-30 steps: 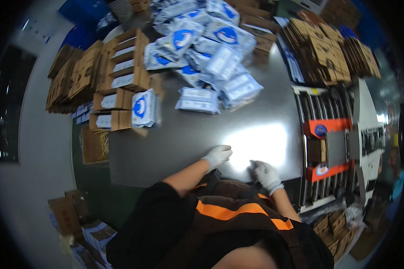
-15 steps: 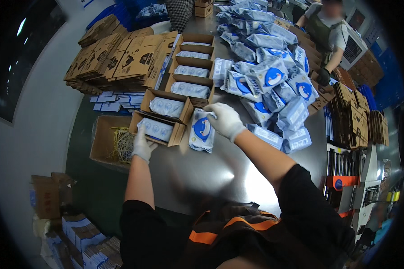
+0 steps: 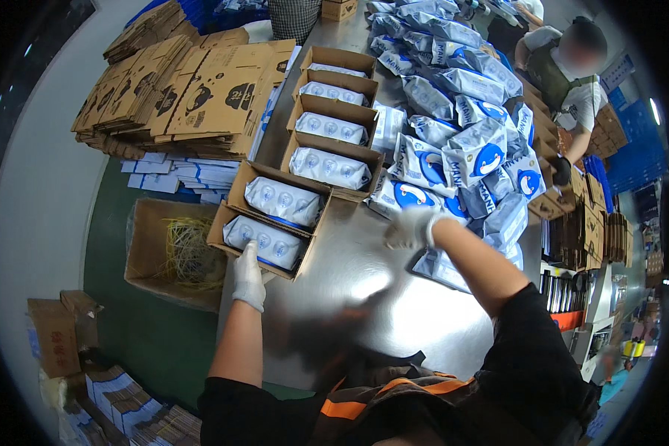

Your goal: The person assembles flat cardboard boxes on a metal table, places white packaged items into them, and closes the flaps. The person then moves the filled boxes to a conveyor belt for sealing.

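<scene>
My left hand point(image 3: 249, 276) grips the near edge of an open cardboard box point(image 3: 322, 209), thumb over the rim beside the pack inside. Two light-blue packs of wipes lie in this box: a nearer pack point(image 3: 266, 242) and a farther pack point(image 3: 281, 201), split by a cardboard wall. My right hand point(image 3: 410, 229), in a white glove and smeared by motion, hovers at the near edge of a heap of wipes packs point(image 3: 424, 160). A pack with a blue whale point(image 3: 405, 195) lies just beyond it; whether the hand touches any pack is unclear.
Behind the held box runs a row of filled open boxes point(image 3: 372, 165). Flattened cartons point(image 3: 193, 97) are stacked at the left, above a carton of yellow straps point(image 3: 145, 249). A co-worker point(image 3: 572, 74) stands at the far right, near more folded cartons point(image 3: 598, 215).
My right hand has moved right, away from the box. The whale pack it touched beside the box is gone from there. My left hand stays on the box; the view has shifted.
</scene>
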